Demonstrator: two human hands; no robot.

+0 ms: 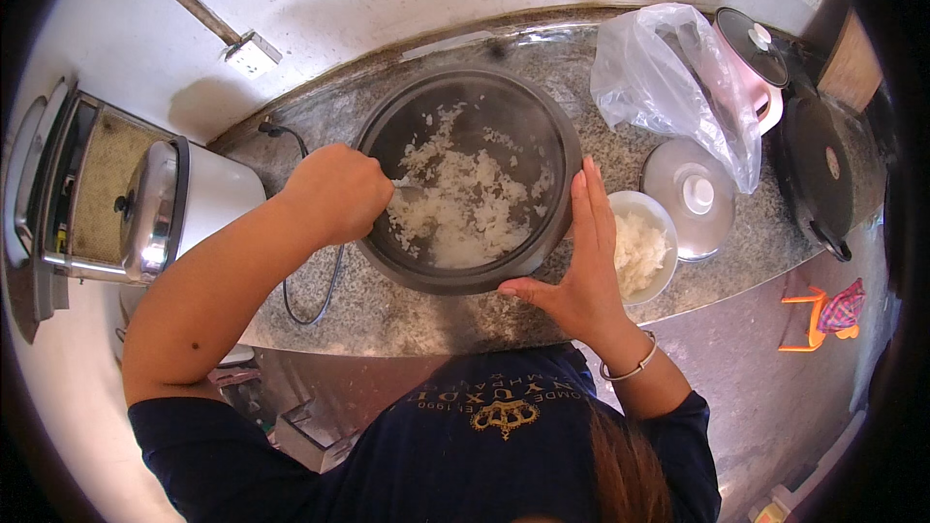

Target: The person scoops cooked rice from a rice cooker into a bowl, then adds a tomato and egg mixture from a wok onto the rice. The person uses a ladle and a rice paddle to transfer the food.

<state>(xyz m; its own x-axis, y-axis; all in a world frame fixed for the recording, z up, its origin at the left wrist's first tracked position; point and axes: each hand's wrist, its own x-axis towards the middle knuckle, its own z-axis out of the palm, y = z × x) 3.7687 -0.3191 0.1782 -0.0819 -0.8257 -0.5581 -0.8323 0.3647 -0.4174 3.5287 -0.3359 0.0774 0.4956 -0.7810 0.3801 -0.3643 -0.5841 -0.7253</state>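
A wide dark cooking pot (465, 283) stands on the counter in front of me, with loose white cooked rice (465, 196) spread over its bottom. My left hand (338, 192) is closed in a fist at the pot's left rim. It grips a metal spoon (410, 191), whose far end reaches the rice; the handle is hidden in my fist. My right hand (581, 261) lies flat against the pot's right side, fingers straight and thumb spread to the near rim. Right beside that hand, partly behind it, is a white bowl (673, 261) heaped with rice (641, 250).
Right of the pot are a metal lid (672, 189) with a white knob, a clear plastic bag (654, 80), a pink lidded pot (748, 51) and a black pan (814, 167). On the left stand a white rice cooker (218, 196) and a black cord (334, 290). The speckled counter (407, 323) curves nearby.
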